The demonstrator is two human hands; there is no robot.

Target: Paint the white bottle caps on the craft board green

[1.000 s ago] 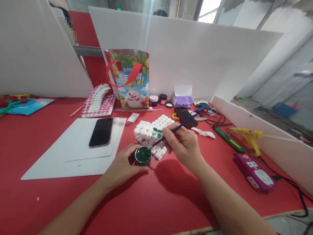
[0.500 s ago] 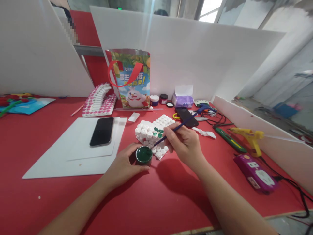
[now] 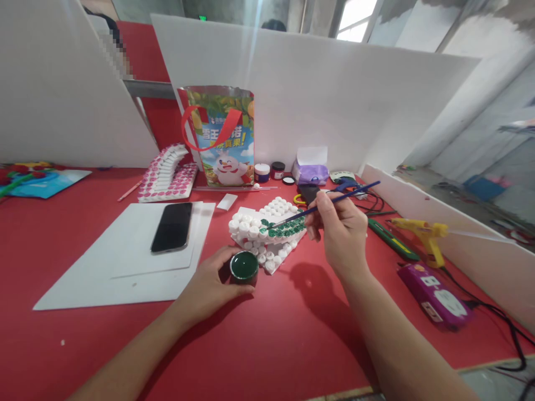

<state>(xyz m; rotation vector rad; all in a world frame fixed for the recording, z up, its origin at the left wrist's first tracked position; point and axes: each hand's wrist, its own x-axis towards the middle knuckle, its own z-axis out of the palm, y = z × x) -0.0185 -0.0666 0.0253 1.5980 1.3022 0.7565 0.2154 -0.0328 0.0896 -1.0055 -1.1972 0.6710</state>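
My left hand (image 3: 214, 281) is wrapped round a small open jar of dark green paint (image 3: 244, 266) on the red table. In my right hand (image 3: 340, 228) a thin blue paintbrush (image 3: 309, 211) is pinched, its tip pointing left. That tip is at the curved upper row of a white craft piece (image 3: 251, 225) made of many small round rolls. Several rolls along the middle and right of the row are green; those at the left end are white. The piece stands just behind the jar, and my right fingers are beside its right end.
A phone (image 3: 171, 227) lies on white sheets (image 3: 108, 250) at left. Behind stand a pink-and-white craft piece (image 3: 161, 178), a printed bag (image 3: 225, 139) and paint jars (image 3: 262, 172). To the right are a green cutter (image 3: 390, 239), a yellow glue gun (image 3: 422, 234), a purple box (image 3: 434, 295) and cables.
My right hand has moved right and slightly up, taking the brush tip from the paint jar to the rolls. More green rolls now show. My left hand keeps the jar in place.
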